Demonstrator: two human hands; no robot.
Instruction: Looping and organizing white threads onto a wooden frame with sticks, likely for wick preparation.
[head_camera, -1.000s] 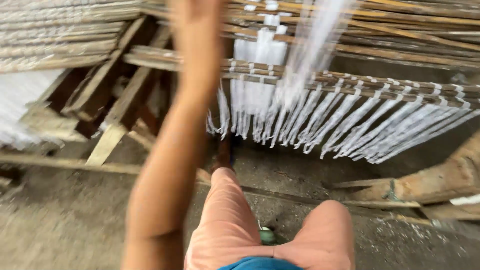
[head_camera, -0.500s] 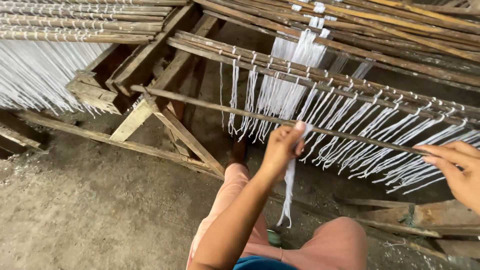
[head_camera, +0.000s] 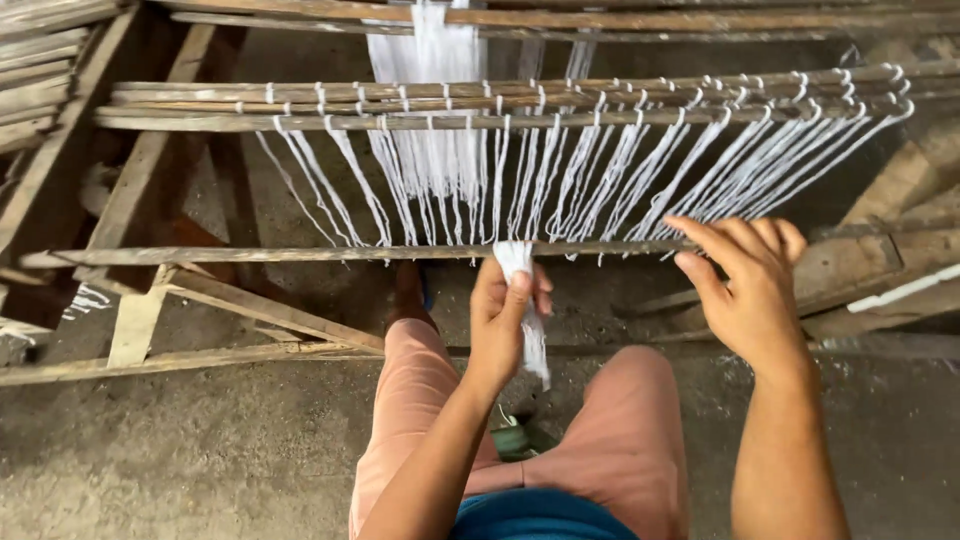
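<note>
A wooden loom frame (head_camera: 150, 160) spans a rough concrete floor (head_camera: 180, 450), its white warp threads (head_camera: 600, 170) fanning down from the upper bars to a thin horizontal rod (head_camera: 300, 255). The left hand (head_camera: 505, 320) pinches a bundle of white threads (head_camera: 525, 300) — grip closed on it, just below the rod, at mid-frame. The bundle's long axis runs vertically, loose end pointing floorward. The right hand (head_camera: 745, 285) hovers open, fingers spread at the rod. A hard tug could likely snag or tangle neighbouring strands — or slip the bundle free.
</note>
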